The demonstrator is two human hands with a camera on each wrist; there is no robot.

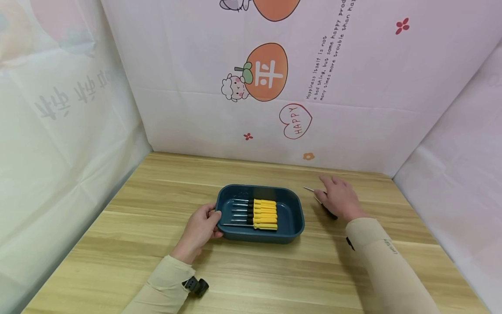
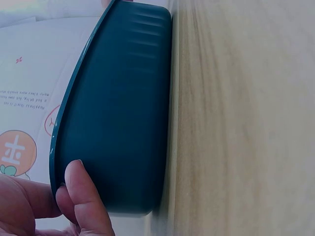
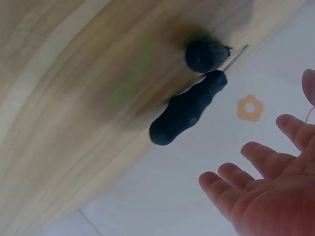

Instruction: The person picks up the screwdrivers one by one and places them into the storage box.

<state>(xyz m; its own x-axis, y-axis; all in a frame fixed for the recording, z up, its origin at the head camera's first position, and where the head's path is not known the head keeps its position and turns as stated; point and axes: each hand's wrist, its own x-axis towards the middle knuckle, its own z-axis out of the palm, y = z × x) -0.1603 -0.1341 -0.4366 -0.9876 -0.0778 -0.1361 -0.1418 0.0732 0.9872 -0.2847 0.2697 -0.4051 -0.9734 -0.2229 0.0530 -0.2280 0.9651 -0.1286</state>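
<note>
My left hand (image 1: 199,230) grips the left end of a dark blue rectangular box (image 1: 288,218), its thumb on the rim and fingers under it. The left wrist view shows those fingers (image 2: 83,196) pressed to the outer wall. Inside lies a row of several yellow-handled screwdrivers (image 1: 265,215), shafts pointing left. Right of the box, my right hand (image 1: 340,198) hovers with spread fingers over two black-handled screwdrivers. In the right wrist view one black screwdriver (image 3: 189,108) lies beside a second, shorter-looking one (image 3: 205,55); the palm faces them, holding nothing. The hand partly hides both from the head camera.
The wooden table (image 1: 266,270) meets a white printed cloth (image 1: 204,122) at its back edge. More cloth hangs at the left (image 1: 66,174) and right. A dark wrist strap with a camera (image 1: 196,285) sits at my left cuff.
</note>
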